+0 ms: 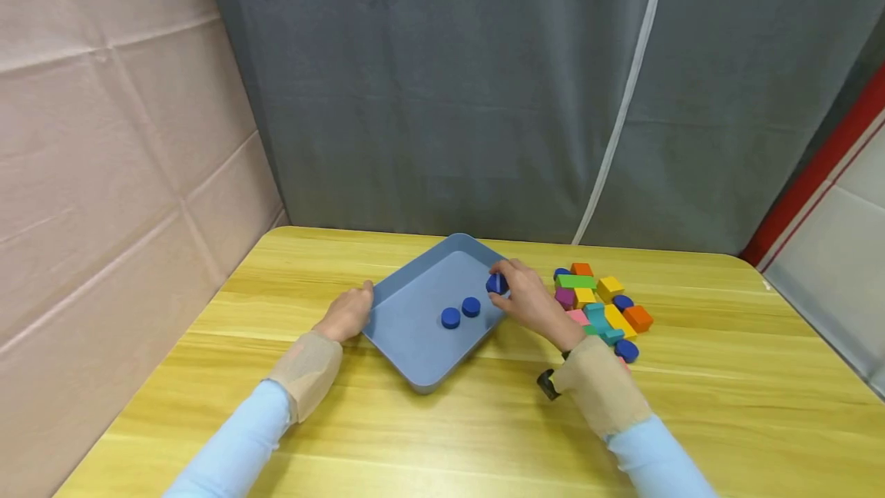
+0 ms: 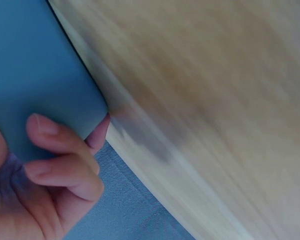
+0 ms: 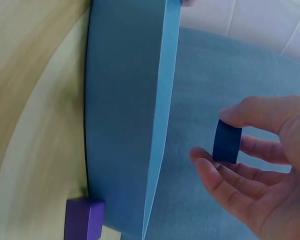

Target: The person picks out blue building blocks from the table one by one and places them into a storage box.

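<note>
A blue-grey rectangular tray [image 1: 411,317] sits turned at an angle on the table. My left hand [image 1: 349,313] grips its left corner; in the left wrist view bent fingers [image 2: 65,172] lie against the tray's outer wall. Over the tray's right side, my right hand [image 1: 532,302] pinches a dark blue round block [image 3: 227,142] between thumb and fingers, above the rim in the right wrist view. Two more blue round blocks [image 1: 450,318] lie on the tray floor, close together.
To the tray's right is a loose group of coloured blocks, among them a green bar [image 1: 575,281], an orange block [image 1: 638,319], a teal curved block [image 1: 596,317] and blue rounds [image 1: 626,350]. A grey curtain [image 1: 442,98] hangs behind the wooden table [image 1: 726,344].
</note>
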`<state>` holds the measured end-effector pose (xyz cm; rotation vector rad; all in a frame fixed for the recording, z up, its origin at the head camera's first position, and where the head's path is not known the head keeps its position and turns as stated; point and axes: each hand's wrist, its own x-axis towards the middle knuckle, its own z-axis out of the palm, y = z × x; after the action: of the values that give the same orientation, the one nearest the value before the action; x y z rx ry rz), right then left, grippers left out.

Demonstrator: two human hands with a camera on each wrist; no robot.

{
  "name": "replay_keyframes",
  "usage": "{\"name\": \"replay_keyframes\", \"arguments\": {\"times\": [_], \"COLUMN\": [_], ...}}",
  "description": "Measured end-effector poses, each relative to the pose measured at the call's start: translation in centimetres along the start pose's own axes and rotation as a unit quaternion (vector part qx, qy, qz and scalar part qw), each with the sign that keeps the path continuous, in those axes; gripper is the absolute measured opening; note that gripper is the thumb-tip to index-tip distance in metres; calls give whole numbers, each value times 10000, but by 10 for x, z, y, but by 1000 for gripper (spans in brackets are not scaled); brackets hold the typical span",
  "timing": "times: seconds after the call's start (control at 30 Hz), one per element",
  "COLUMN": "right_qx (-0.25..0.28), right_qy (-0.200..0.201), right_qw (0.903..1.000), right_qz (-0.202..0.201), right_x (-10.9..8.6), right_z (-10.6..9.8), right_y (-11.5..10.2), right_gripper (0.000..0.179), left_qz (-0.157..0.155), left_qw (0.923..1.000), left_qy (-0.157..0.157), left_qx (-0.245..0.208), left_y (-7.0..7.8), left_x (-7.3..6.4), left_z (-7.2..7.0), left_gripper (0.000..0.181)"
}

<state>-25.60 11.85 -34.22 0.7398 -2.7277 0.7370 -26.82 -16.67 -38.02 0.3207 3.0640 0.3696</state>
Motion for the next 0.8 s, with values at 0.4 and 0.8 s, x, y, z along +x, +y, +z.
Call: {"name": "replay_keyframes", "arguments": {"times": [0.4, 0.8], "right_qx": [115, 231], "right_qy": [-112, -380], "right_qw": [9990, 9972], "right_qz": [-414, -598], "right_x": [8, 17], "right_z": [20, 39], "right_y": [-13, -27], "right_gripper": [33, 36], "left_qz": [36, 13], "left_qw": [10000, 10000], "left_qy": [18, -22], "left_qx": [89, 21], "left_y": [1, 1], "left_x": [0, 0], "left_z": [-1, -1], "left_gripper": [45, 47]}}
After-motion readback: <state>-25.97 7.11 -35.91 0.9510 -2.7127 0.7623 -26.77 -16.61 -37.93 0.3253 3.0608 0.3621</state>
